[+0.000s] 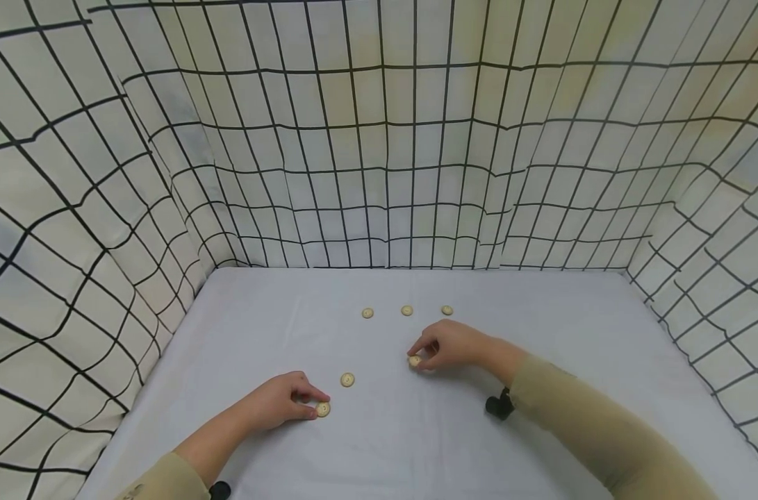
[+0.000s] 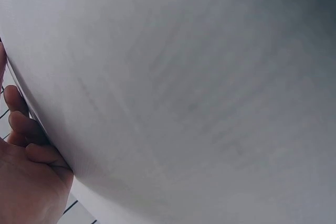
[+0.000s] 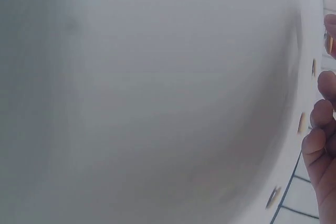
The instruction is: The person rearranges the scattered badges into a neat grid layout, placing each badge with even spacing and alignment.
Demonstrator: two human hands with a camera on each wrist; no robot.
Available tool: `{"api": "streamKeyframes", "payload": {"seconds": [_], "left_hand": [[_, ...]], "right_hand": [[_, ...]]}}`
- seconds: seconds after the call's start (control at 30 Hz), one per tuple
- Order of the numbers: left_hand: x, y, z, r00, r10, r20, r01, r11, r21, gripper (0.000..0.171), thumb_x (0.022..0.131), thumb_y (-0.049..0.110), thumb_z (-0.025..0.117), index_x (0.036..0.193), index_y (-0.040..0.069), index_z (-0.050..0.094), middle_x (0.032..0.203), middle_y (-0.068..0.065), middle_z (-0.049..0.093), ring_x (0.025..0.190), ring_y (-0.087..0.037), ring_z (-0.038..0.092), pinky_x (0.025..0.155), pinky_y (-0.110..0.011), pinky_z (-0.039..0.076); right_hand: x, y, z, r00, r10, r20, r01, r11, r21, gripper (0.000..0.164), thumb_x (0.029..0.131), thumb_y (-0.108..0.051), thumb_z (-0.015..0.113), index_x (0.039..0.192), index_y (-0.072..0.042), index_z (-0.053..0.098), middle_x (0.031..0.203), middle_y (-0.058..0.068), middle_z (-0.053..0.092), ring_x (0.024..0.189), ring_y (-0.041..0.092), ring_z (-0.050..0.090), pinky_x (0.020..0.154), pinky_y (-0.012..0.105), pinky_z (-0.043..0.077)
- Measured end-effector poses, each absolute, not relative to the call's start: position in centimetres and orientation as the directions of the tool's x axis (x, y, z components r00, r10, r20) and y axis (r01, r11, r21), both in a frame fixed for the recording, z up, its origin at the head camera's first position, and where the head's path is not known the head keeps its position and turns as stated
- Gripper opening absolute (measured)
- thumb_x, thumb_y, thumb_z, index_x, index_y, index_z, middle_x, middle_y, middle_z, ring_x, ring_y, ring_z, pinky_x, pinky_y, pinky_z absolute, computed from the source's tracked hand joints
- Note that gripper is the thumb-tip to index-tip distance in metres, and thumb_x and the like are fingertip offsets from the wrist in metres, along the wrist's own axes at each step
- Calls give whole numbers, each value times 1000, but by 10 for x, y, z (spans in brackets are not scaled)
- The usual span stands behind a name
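In the head view my left hand (image 1: 281,403) pinches a round cream button (image 1: 323,410) by its edge between thumb and forefinger, at the tabletop. My right hand (image 1: 452,345) holds another cream button (image 1: 415,361) between thumb and fingertips, farther back and to the right. A loose button (image 1: 347,380) lies flat just beyond the left hand's fingertips. Only part of the left hand (image 2: 34,177) shows at the left wrist view's edge, its button out of sight. At the right wrist view's edge, the right hand's fingers (image 3: 315,142) appear, with a button edge (image 3: 329,44) between fingertips.
Behind the right hand, three buttons lie in a row: left button (image 1: 367,313), middle button (image 1: 406,310) and right button (image 1: 447,310). A white cloth (image 1: 266,312) covers the table. White walls with a black grid (image 1: 366,170) enclose its back and sides.
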State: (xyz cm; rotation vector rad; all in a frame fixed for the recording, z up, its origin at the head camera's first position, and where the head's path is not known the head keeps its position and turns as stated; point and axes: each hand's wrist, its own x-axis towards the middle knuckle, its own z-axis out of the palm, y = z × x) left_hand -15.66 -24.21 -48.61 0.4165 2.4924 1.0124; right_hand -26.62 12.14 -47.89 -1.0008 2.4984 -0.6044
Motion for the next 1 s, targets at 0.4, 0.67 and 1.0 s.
{"api": "streamKeyframes", "payload": {"seconds": [0.4, 0.67, 1.0], "left_hand": [[-156, -242, -487, -870, 416, -264, 111, 688, 717, 22, 82, 27, 81, 104, 27, 79, 90, 6, 59, 80, -13, 48, 70, -26, 39], [-156, -241, -486, -871, 411, -269, 102, 687, 720, 21, 82, 27, 81, 103, 27, 79, 89, 6, 59, 80, -14, 48, 69, -26, 39], [-158, -241, -489, -872, 409, -270, 108, 697, 709, 21, 83, 27, 80, 104, 27, 79, 89, 7, 60, 79, -12, 48, 70, -26, 40]], "right_hand": [[-283, 157, -485, -781, -586, -215, -412, 743, -528, 23, 84, -31, 79, 107, -33, 77, 77, -9, 62, 77, 11, 54, 70, 31, 46], [-294, 174, -484, -827, -520, -213, -348, 773, -531, 21, 85, -32, 78, 106, -30, 77, 85, -8, 63, 82, 13, 55, 74, 32, 46], [-303, 185, -488, -871, -424, -250, -245, 814, -527, 21, 85, -33, 78, 106, -32, 77, 94, -6, 65, 88, 16, 55, 78, 35, 46]]}}
